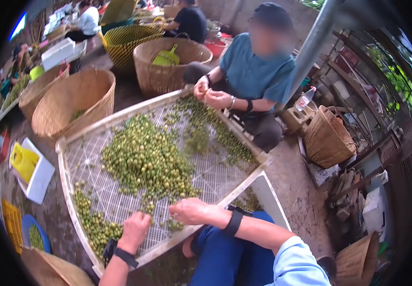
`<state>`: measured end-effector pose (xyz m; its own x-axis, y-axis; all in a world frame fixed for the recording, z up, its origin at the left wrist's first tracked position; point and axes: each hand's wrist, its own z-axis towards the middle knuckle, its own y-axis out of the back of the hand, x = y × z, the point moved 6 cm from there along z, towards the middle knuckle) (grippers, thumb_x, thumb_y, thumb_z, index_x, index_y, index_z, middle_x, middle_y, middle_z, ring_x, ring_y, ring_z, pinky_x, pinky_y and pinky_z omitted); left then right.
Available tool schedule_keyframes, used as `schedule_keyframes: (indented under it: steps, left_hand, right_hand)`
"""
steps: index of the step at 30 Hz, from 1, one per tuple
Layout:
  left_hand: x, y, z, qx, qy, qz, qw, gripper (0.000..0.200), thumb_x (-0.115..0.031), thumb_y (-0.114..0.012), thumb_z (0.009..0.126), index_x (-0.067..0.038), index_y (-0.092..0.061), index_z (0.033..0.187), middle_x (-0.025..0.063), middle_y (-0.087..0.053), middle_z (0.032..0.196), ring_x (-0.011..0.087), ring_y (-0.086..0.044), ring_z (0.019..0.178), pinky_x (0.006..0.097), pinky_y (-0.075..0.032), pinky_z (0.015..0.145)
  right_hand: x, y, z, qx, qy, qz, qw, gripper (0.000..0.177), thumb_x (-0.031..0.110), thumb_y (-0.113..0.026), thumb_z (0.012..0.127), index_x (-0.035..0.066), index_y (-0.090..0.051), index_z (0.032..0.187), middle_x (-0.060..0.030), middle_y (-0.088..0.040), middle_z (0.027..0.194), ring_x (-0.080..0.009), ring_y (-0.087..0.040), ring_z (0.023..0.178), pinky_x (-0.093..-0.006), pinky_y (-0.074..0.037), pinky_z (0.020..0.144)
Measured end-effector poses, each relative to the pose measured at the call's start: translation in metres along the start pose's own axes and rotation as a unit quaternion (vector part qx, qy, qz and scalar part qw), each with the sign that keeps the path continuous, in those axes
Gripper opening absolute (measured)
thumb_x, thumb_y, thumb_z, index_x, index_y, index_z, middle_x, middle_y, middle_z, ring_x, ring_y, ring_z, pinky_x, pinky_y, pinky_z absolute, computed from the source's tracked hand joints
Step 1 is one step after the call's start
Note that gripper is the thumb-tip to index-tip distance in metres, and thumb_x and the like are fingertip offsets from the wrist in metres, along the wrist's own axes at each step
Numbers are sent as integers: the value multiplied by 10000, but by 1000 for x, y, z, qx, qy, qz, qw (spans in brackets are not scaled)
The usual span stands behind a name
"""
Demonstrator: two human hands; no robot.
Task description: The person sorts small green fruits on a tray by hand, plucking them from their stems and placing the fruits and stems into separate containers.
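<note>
Small round green fruits lie heaped on a white mesh tray in front of me. My left hand hovers over the tray's near side, its fingers curled closed beside a smaller pile of fruits in the near left corner. Just to its right, my right hand is also closed, fingers bent together above the mesh at the near edge of the heap. Whatever either hand pinches is too small or hidden to make out. A few loose fruits lie below the right hand.
Across the tray a person in a blue-green shirt holds both hands together over its far edge. Wicker baskets stand behind the tray at left. A white box adjoins its right side, and a metal pole rises at far right.
</note>
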<state>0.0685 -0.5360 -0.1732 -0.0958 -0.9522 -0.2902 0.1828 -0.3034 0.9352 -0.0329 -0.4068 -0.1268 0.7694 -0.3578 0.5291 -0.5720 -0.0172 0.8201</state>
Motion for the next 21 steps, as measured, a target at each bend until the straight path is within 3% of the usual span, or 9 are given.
schedule_keyframes:
  steps: [3, 10, 13, 16, 17, 18, 19, 20, 21]
  left_hand:
    - [-2, -3, 3, 1, -16, 6, 1000, 123, -96, -627, 712, -73, -529, 782, 109, -509, 743, 300, -555, 721, 412, -467, 600]
    - [7, -3, 3, 1, 72, -71, 995, 134, -73, -643, 698, -45, -520, 743, 133, -516, 757, 335, -557, 733, 432, -465, 627]
    - [10, -3, 3, -18, 105, -52, 993, 107, -52, -621, 701, -29, -530, 752, 140, -539, 717, 340, -560, 686, 418, -467, 614]
    - [16, 6, -4, -81, 154, -164, 971, 103, -87, -601, 773, -20, -537, 729, 110, -571, 680, 284, -578, 620, 371, -474, 552]
    - [16, 9, -4, -74, 248, -325, 909, 118, -104, -602, 792, -20, -546, 732, 81, -576, 655, 227, -565, 558, 331, -460, 502]
    - [17, 5, -9, -67, 332, -474, 813, 137, -122, -604, 811, -19, -554, 735, 52, -581, 629, 170, -552, 496, 291, -447, 452]
    - [15, 3, -9, -89, 309, -555, 767, 170, -164, -627, 830, -33, -560, 745, 14, -571, 639, 90, -532, 468, 233, -431, 409]
    - [14, 3, -12, -93, 312, -554, 766, 170, -164, -627, 830, -33, -560, 745, 14, -571, 639, 90, -532, 468, 233, -431, 409]
    - [8, -1, -15, -104, 315, -624, 708, 168, -165, -631, 828, -37, -558, 747, 17, -572, 639, 99, -543, 477, 235, -445, 422]
  right_hand:
    - [0, 6, 11, -8, 8, -25, 1000, 144, 133, -515, 779, 43, -532, 889, -174, -595, 734, -366, -602, 730, -461, -470, 624]
    - [32, 21, 16, -43, 55, 20, 997, 147, 117, -565, 740, 22, -562, 853, -181, -610, 730, -366, -614, 742, -471, -476, 629]
    - [33, 13, 17, -44, 39, 13, 998, 210, 155, -592, 794, 22, -510, 933, -163, -608, 773, -362, -604, 793, -455, -466, 626]
    - [31, -1, 24, -38, -16, -29, 999, 261, 176, -586, 811, 22, -485, 997, -165, -613, 796, -364, -603, 795, -460, -468, 638]
    - [34, -1, 23, -60, -8, -5, 998, 306, 201, -579, 829, 24, -466, 1051, -164, -615, 821, -357, -604, 785, -450, -472, 642]
    - [35, -6, 25, -58, -3, -4, 998, 306, 201, -579, 829, 24, -466, 1051, -164, -615, 821, -357, -604, 785, -450, -472, 642]
    - [39, -3, 27, -99, 25, 45, 994, 306, 211, -579, 833, 23, -468, 1049, -163, -611, 819, -352, -604, 778, -445, -475, 640]
    - [43, -1, 28, -139, 52, 93, 985, 307, 221, -579, 838, 23, -471, 1046, -161, -608, 818, -346, -604, 770, -439, -478, 639]
    - [44, 1, 28, -173, 72, 143, 972, 245, 194, -581, 834, 20, -512, 991, -157, -603, 797, -330, -605, 753, -416, -476, 627]
